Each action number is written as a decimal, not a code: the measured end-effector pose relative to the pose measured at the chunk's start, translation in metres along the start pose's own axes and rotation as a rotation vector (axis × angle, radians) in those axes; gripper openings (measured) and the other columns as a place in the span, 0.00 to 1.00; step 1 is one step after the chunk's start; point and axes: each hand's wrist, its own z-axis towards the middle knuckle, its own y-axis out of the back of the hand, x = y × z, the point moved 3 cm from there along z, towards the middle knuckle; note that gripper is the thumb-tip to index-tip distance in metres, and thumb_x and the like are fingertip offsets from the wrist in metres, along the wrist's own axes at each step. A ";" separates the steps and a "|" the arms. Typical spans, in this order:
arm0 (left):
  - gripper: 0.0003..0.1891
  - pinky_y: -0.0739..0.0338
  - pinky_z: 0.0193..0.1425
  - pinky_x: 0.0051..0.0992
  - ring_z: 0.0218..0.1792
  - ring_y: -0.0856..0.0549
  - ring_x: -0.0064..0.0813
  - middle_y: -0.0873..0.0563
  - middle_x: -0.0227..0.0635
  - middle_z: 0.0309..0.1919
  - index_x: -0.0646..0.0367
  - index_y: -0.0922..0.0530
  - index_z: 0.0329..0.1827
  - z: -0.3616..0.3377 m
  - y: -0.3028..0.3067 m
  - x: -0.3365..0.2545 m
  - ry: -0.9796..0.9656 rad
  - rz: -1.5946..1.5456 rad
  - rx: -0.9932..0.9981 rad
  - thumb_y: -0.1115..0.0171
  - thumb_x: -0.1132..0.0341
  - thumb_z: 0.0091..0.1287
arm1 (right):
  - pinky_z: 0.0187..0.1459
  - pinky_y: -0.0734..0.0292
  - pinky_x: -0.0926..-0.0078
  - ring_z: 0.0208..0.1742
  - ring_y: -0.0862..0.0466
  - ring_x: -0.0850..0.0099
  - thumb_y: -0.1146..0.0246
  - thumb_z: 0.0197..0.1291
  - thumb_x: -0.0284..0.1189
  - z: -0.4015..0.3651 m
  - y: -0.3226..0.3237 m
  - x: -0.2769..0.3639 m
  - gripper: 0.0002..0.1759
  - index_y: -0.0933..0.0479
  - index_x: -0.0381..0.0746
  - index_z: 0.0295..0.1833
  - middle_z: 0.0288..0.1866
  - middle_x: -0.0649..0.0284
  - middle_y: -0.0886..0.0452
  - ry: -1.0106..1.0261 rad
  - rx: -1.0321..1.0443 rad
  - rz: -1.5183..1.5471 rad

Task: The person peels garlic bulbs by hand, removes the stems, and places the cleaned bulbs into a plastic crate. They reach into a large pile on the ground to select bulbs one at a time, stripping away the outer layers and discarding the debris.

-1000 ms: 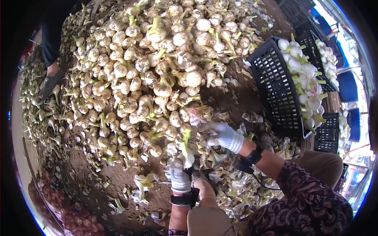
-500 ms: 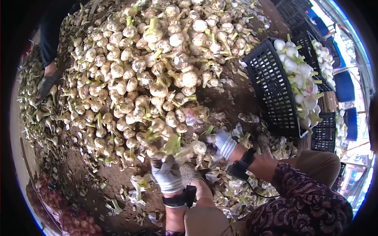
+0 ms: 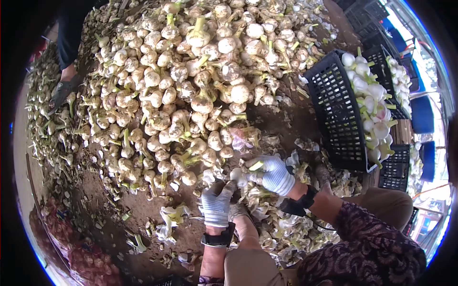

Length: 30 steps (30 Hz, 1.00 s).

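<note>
My left hand (image 3: pixel 217 204), in a striped glove with dark fingertips, is at the lower middle, its fingers closed near a pale garlic bulb (image 3: pixel 238 177). Just right of it, my right hand (image 3: pixel 275 175), gloved too, grips this bulb, and a cut green stem shows by its fingers. The two hands almost touch. A large heap of garlic bulbs (image 3: pixel 157 90) with stalks spreads beyond them. Loose peeled skins (image 3: pixel 281 224) lie under and around my hands.
Black crates (image 3: pixel 334 112) of white trimmed garlic stand at the right, blue containers (image 3: pixel 422 114) beyond. Red net bags (image 3: pixel 93 264) lie at the lower left. Another person's leg and shoe (image 3: pixel 64 88) show at the upper left. My own knees flank the skins.
My hands have come closer together around the bulb. The leafy stuff by my left hand is gone from there. The whole view has shifted slightly, with the heap and crates appearing further right.
</note>
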 end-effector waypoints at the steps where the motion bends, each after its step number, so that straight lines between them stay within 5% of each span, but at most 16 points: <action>1: 0.12 0.24 0.28 0.19 0.23 0.19 0.22 0.16 0.35 0.25 0.70 0.19 0.36 0.001 -0.002 -0.004 0.001 0.001 -0.004 0.38 0.66 0.64 | 0.46 0.22 0.69 0.44 0.17 0.60 0.29 0.48 0.28 0.001 -0.003 0.003 0.11 0.20 0.37 0.37 0.37 0.57 0.17 0.177 -0.026 -0.133; 9: 0.07 0.24 0.30 0.20 0.24 0.19 0.20 0.15 0.35 0.27 0.70 0.18 0.38 -0.001 0.000 0.002 0.143 -0.209 0.011 0.38 0.73 0.61 | 0.46 0.21 0.65 0.46 0.18 0.55 0.30 0.46 0.27 -0.001 -0.002 0.014 0.09 0.19 0.38 0.36 0.37 0.54 0.18 0.210 -0.041 -0.201; 15: 0.06 0.25 0.30 0.20 0.24 0.20 0.19 0.15 0.33 0.27 0.68 0.17 0.36 0.000 0.006 0.008 -0.002 -0.053 -0.045 0.38 0.74 0.60 | 0.40 0.20 0.67 0.41 0.17 0.55 0.31 0.48 0.26 -0.008 -0.005 0.016 0.09 0.19 0.38 0.37 0.36 0.55 0.18 0.308 -0.052 -0.256; 27: 0.06 0.29 0.25 0.19 0.21 0.23 0.16 0.18 0.30 0.21 0.69 0.18 0.32 0.001 0.013 0.010 0.027 -0.072 -0.071 0.41 0.75 0.59 | 0.33 0.21 0.68 0.33 0.17 0.60 0.32 0.48 0.27 -0.009 -0.017 0.011 0.13 0.21 0.43 0.42 0.35 0.61 0.19 0.434 -0.009 -0.421; 29: 0.06 0.27 0.24 0.19 0.19 0.22 0.19 0.18 0.33 0.21 0.69 0.19 0.32 -0.005 0.010 0.004 -0.010 -0.137 -0.056 0.42 0.74 0.60 | 0.32 0.21 0.71 0.33 0.16 0.67 0.33 0.53 0.28 -0.009 -0.017 0.001 0.11 0.21 0.38 0.43 0.33 0.62 0.18 0.025 -0.038 0.148; 30: 0.07 0.25 0.23 0.20 0.18 0.21 0.22 0.18 0.36 0.21 0.70 0.19 0.32 -0.006 0.008 0.000 -0.050 -0.209 -0.046 0.42 0.73 0.60 | 0.32 0.21 0.71 0.33 0.16 0.67 0.33 0.53 0.28 -0.007 -0.020 0.000 0.11 0.21 0.38 0.43 0.33 0.62 0.18 0.027 -0.045 0.145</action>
